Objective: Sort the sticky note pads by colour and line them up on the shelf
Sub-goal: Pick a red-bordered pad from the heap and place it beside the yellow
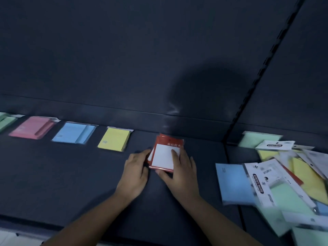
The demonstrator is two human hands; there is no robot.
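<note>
Two fanned red-and-white pads [164, 157] are being pinched by fingers [174, 154] of left hand [136, 172] and right hand [180, 172]; misalignment is being risked.

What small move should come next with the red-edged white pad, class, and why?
Probably square up the red-edged white pad in its slot. The left hand and right hand both hold it just right of the yellow pad, at the row's end, but a second red edge peeks out offset beneath it, so the stack looks uneven.
</note>
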